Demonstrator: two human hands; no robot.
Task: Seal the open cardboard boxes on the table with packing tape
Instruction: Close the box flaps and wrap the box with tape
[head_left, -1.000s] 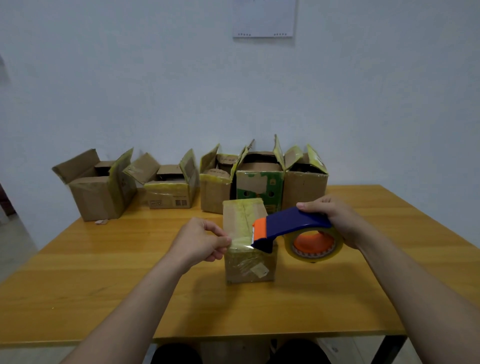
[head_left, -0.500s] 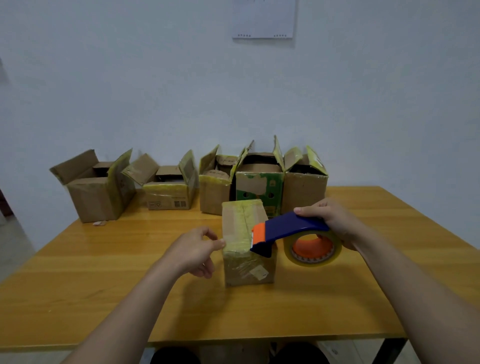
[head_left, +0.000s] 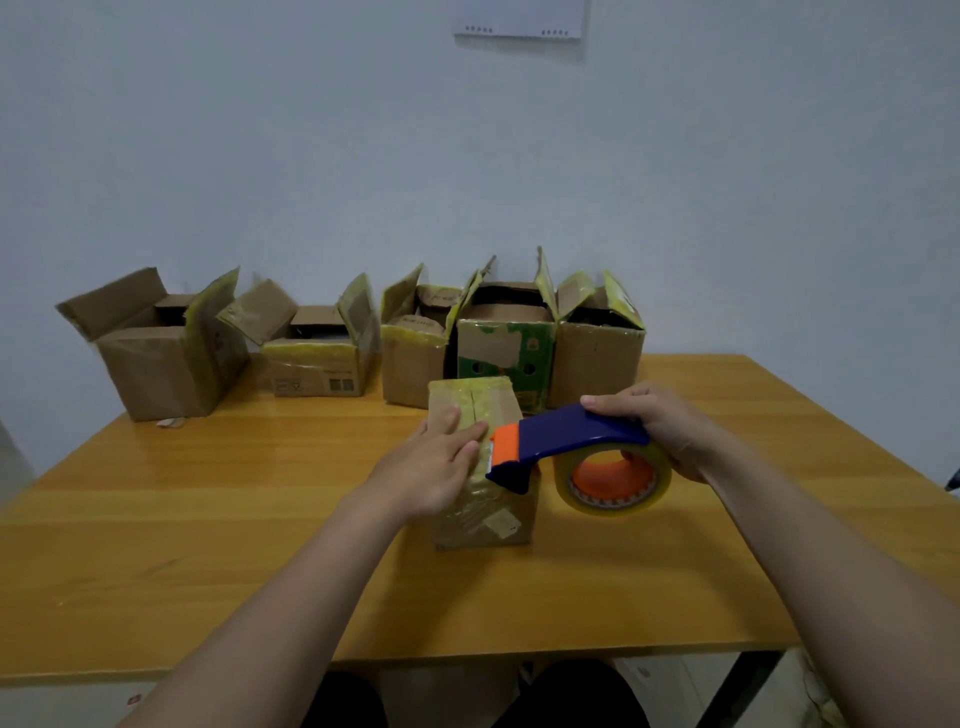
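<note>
Left hand (head_left: 431, 470) now flat on closed box (head_left: 488, 519) top, fingers straight, pressing tape. Right hand (head_left: 660, 431) grips dispenser (head_left: 571, 439). Five open boxes (head_left: 415, 364), 10–12 o'clock, remain unsealed.

Dim, even indoor light with a bluish cast, soft shadows, slight overall softness, and wide-angle bending at the edges.

Closed box (head_left: 480, 467) on wooden table (head_left: 208, 519) pressed flat by left hand (head_left: 434, 467), tape dispenser (head_left: 576, 457) gripped in right hand (head_left: 660, 426), five open boxes (head_left: 506, 348) lined behind.
</note>
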